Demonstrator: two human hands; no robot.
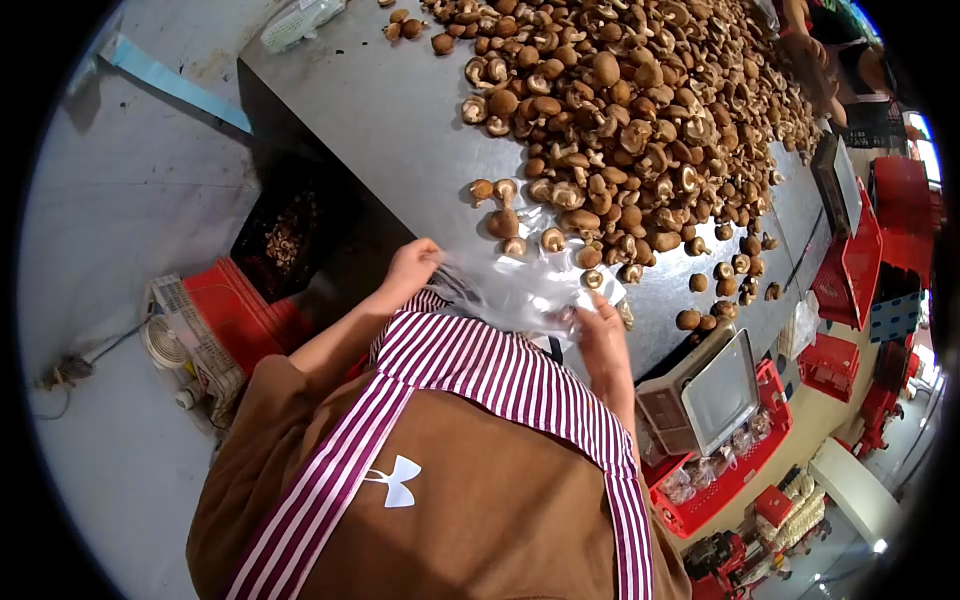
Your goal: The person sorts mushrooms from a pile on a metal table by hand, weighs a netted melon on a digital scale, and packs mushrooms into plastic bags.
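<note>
A clear plastic bag [510, 290] is stretched between my two hands at the near edge of the metal table [370, 110]. My left hand [415, 264] pinches the bag's left side, with its fingers closed. On the right side of the bag, my right hand [598, 325] grips the plastic between thumb and fingers. The bag looks slightly blurred, and I see nothing inside it. Just beyond it lies a large pile of brown mushrooms [640, 130], with several loose ones near the bag.
A scale [725, 390] stands right of my right hand, beside a red crate [715, 495] holding bagged mushrooms. Another scale [838, 185] is farther back. A dark crate [290, 235] sits low at the left. Another person's arm [815, 60] reaches in at the top right.
</note>
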